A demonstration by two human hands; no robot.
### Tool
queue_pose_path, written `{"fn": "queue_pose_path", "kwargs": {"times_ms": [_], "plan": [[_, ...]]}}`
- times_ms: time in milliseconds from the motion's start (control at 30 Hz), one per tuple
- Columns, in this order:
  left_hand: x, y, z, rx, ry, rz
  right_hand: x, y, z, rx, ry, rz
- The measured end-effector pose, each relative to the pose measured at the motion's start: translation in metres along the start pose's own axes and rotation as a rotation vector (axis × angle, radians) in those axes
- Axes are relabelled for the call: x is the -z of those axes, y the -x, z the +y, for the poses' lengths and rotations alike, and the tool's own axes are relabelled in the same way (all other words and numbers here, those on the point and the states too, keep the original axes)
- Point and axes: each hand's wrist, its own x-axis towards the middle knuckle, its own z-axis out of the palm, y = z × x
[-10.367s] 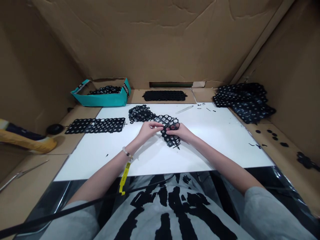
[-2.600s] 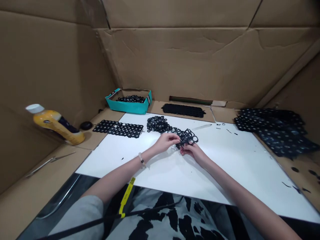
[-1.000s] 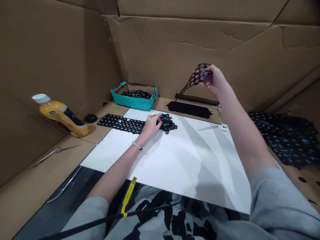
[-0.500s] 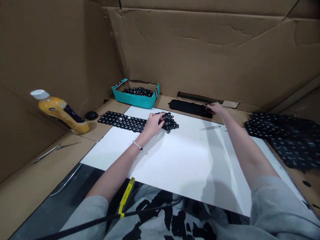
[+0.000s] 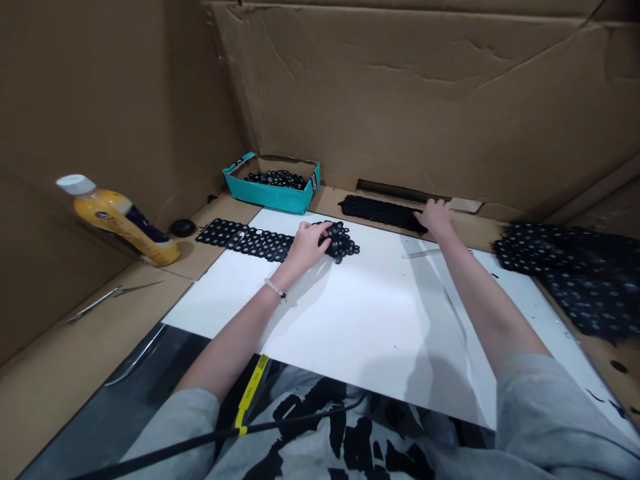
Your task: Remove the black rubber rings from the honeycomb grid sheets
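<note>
Stacked black perforated strips in a flat rectangular pile [image 5: 380, 212] are laid at the far edge, on brown cardboard just beyond the white rectangular board [image 5: 340, 313]. Their right end is touched by the right hand [image 5: 437, 215], whose fingers are slightly spread; whether a strip is pinched cannot be told.

To the near left, a loose heap of small black rings [image 5: 345, 244] is partly covered by the left hand [image 5: 307, 245], with thumb and forefinger parted at the tips. A single black perforated strip [image 5: 240, 238] is spread left of the heap, partly over the board's left edge. A thin, pale, translucent stick [image 5: 419, 255] is placed near the board's far right.

Black rings are also contained in a teal open-topped cardboard box [image 5: 270, 195] at the far left. Dark perforated sheets [image 5: 590, 280] are heaped on the right. A yellow white-capped bottle [image 5: 120, 220] is leaned at the left, with slender silver tweezers [image 5: 113, 299] laid nearer.
</note>
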Motion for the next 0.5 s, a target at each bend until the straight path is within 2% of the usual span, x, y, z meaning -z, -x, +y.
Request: {"fn": "queue_pose_path", "kwargs": {"times_ms": [67, 133, 200, 233, 300, 400, 500], "plan": [[0.013, -0.005, -0.01, -0.001, -0.042, 0.04, -0.005, 0.01, -0.024, 0.175, -0.006, 0.063], [0.032, -0.012, -0.027, 0.033, -0.104, 0.112, -0.013, 0.018, -0.052, 0.47, -0.055, 0.018], [0.053, -0.017, -0.05, 0.109, -0.169, 0.151, -0.021, 0.023, -0.078, 0.672, -0.055, -0.011], [0.063, -0.019, -0.063, 0.137, -0.205, 0.104, -0.026, 0.024, -0.089, 0.719, -0.044, -0.016], [0.076, -0.018, -0.085, 0.18, -0.25, -0.108, -0.033, 0.022, -0.106, 0.736, -0.028, -0.019], [0.084, -0.012, -0.108, 0.159, -0.274, -0.386, -0.039, 0.016, -0.12, 0.693, -0.051, -0.034], [0.081, -0.007, -0.121, 0.067, -0.295, -0.465, -0.041, 0.011, -0.126, 0.652, -0.081, -0.062]]}}
